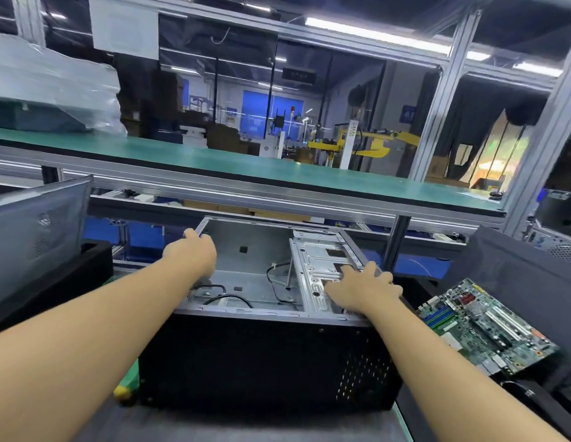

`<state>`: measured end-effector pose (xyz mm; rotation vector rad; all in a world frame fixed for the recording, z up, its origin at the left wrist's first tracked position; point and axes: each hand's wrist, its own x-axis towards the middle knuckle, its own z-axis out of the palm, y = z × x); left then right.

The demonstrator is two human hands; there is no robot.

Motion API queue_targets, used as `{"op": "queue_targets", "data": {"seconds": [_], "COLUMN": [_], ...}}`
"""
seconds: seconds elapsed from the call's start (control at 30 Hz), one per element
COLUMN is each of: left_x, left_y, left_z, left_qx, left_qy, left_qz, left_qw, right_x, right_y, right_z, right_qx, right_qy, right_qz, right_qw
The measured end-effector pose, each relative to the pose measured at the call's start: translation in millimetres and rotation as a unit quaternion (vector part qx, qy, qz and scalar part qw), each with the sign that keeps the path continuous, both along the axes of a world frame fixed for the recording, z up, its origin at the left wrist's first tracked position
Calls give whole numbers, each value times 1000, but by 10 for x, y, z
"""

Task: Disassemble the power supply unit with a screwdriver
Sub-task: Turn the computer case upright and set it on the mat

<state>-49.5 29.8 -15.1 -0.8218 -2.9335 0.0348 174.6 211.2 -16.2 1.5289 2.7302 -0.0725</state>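
A black computer case [261, 355] lies open on the bench in front of me, its bare metal inside facing up. My left hand [192, 252] grips the case's far left rim, fingers curled over the edge. My right hand [362, 290] rests with spread fingers on the silver drive bracket [312, 260] at the case's right side. Loose black cables [226, 298] lie on the case floor. A yellow screwdriver handle [122, 391] pokes out by the case's near left corner. No power supply unit is visible inside the case.
A green motherboard [482, 327] lies tilted at the right on a dark panel [517, 282]. A grey side panel [35, 231] leans at the left. A green shelf [245, 164] on aluminium rails runs above the case. Wrapped goods [51, 90] sit on it, far left.
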Motion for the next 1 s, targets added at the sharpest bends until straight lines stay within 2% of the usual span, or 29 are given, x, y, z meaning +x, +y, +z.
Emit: {"op": "queue_targets", "data": {"seconds": [0.17,0.33,0.4,0.5,0.57,0.67,0.73,0.8,0.87,0.93,1.0], "left_x": [32,244,259,162,68,-57,-102,-120,-96,-71,-33], "left_y": [-87,-75,-76,-152,-221,-280,-314,-324,-322,-318,-320], "left_z": [82,117,100,84,70,30,11,2,20,11,-45], "left_qx": [14,69,81,110,110,98,43,18,26,21,27], "left_qy": [-5,-77,-85,-39,19,82,81,69,79,97,112], "left_qz": [-14,-27,-36,-58,-84,-221,-279,-290,-301,-291,-277], "left_qw": [1000,994,992,991,990,967,956,954,950,951,954], "right_x": [-23,32,28,-115,-241,-354,-362,-349,-296,-256,-235], "right_y": [236,600,637,310,-152,-889,-1254,-1457,-1531,-1530,-1481], "right_z": [17,118,167,232,306,335,348,315,233,157,105], "right_qx": [-10,-21,12,85,38,-124,-192,-210,-170,-62,1], "right_qy": [4,3,11,67,98,84,69,21,1,22,36], "right_qz": [21,60,74,127,209,314,350,385,405,409,424], "right_qw": [1000,998,997,986,972,937,914,898,898,910,905]}}
